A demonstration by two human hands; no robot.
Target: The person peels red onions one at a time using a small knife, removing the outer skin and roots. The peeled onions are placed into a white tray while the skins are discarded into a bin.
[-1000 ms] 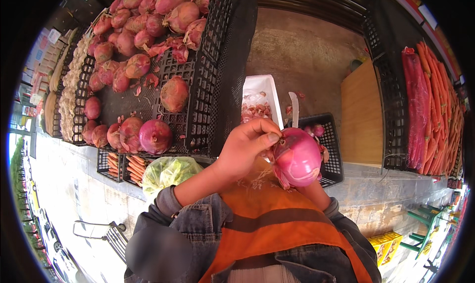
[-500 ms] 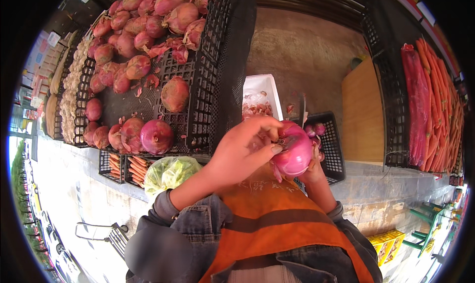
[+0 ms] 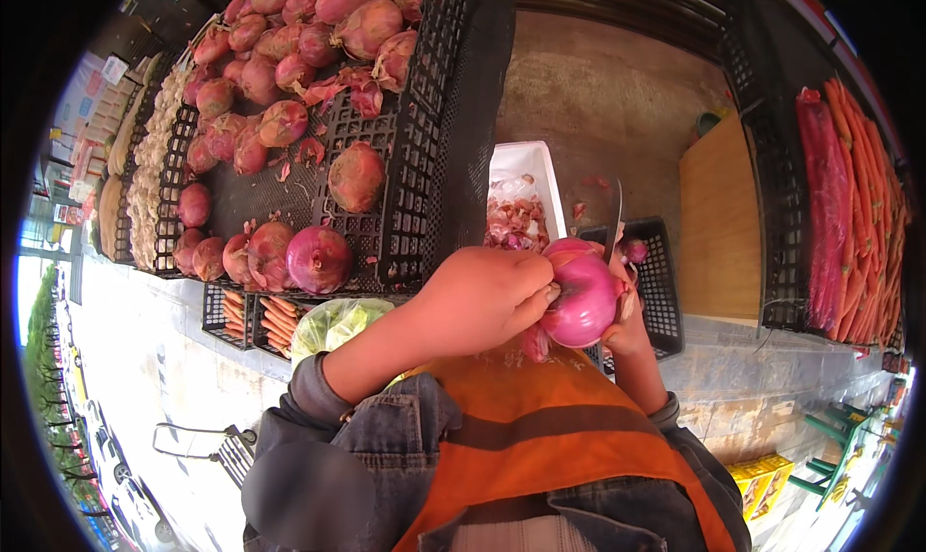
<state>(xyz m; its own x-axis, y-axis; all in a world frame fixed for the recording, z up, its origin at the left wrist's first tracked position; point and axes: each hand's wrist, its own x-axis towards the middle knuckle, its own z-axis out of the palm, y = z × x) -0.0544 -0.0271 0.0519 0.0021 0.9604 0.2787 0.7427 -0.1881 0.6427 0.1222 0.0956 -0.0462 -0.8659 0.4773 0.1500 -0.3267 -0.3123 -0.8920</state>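
Note:
A large, glossy red onion (image 3: 586, 306) is held in front of my orange apron. My left hand (image 3: 492, 296) is closed at its left side, thumb and fingers pinching the papery onion skin, and a loose flap of peel hangs below them. Behind the onion, my right hand (image 3: 629, 328) supports it from the right, its fingers partly hidden. A knife (image 3: 615, 222) sticks up beside the onion on the right-hand side with its blade pointing away from me; its handle is hidden. More loose skin shows near the right fingers.
Below the hands stand a white foam box (image 3: 553, 190) of onion peelings and a black crate (image 3: 664, 287) holding peeled onions. At left is a large black crate (image 3: 400, 190) of unpeeled onions. Carrots (image 3: 854, 215) lie at far right, beside a wooden board (image 3: 719, 224). Bagged greens (image 3: 333, 325) sit lower left.
My left fingers have curled in more tightly at the onion's side. The knife blade now stands out more clearly above the onion. The whole view has shifted slightly.

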